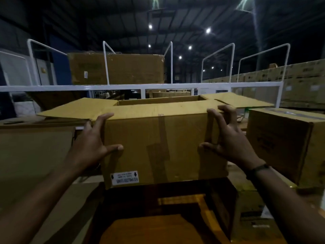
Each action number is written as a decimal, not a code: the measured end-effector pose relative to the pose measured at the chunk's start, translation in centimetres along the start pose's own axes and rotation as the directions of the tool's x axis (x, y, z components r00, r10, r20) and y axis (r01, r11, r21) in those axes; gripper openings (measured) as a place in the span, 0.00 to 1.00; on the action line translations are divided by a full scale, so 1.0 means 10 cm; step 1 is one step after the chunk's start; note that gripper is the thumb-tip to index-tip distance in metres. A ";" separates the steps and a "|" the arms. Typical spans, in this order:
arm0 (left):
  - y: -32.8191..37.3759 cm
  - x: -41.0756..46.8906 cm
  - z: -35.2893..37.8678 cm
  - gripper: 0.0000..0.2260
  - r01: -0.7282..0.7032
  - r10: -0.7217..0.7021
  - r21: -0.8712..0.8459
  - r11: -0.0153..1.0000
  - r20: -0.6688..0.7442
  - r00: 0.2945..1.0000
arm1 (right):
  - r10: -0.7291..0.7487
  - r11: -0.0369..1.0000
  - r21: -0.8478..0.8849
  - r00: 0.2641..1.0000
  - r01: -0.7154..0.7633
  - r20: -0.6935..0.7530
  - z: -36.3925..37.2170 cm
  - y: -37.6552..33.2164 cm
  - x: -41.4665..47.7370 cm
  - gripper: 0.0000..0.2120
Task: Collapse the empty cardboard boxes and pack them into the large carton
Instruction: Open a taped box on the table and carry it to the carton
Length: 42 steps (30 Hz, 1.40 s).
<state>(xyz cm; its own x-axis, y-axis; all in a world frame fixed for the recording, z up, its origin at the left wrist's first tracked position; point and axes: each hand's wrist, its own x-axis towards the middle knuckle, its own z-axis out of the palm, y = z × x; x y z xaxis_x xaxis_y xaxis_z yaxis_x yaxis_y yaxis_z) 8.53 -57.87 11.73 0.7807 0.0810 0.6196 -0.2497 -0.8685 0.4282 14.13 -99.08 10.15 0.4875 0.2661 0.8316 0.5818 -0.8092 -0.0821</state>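
The fingers (105,117) of the left hand (91,143) wrap round the left near corner of an open box (158,138) with the thumb pressed on its front. The right hand (232,141) curls its fingers (213,118) round the right near corner in the same way. The box stands upright between both hands, top flaps spread outward, straight in front of the person. Behind it runs a white metal railing (140,87), with a big closed crate (116,69) beyond. Just below the box is a dark open carton (222,208). A closed box (281,147) sits to the right, apart. A tape strip (162,134) runs down the held box's front, an upside-down label (125,178) sits near its bottom edge, and a dark band (260,168) circles the right wrist.
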 end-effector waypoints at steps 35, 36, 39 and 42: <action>-1.85 -0.54 -2.21 0.49 0.020 0.003 0.235 0.972 -0.099 0.995 | -0.043 0.978 0.200 0.992 0.065 -0.117 1.12 -2.62 0.40 0.50; -2.04 -0.59 -2.34 0.49 0.021 0.001 0.238 0.971 -0.091 0.996 | -0.030 0.977 0.208 0.994 0.052 -0.106 1.22 -2.83 0.38 0.51; -2.60 -0.71 -2.74 0.50 0.034 -0.018 0.232 0.972 -0.069 0.997 | -0.007 0.976 0.215 0.995 0.029 -0.102 1.50 -3.49 0.35 0.50; -3.07 -0.80 -3.08 0.50 0.057 -0.045 0.237 0.970 -0.053 0.998 | 0.016 0.972 0.235 0.997 0.003 -0.079 1.72 -4.06 0.38 0.50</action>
<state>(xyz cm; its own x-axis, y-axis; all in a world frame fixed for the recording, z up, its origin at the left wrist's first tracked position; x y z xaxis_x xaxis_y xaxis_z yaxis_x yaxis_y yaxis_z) -7.67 -16.77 13.93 0.7597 0.1460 0.6336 -0.0620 -0.9537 0.2942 3.61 -56.20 7.18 0.4436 0.2113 0.8709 0.7203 -0.6623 -0.2062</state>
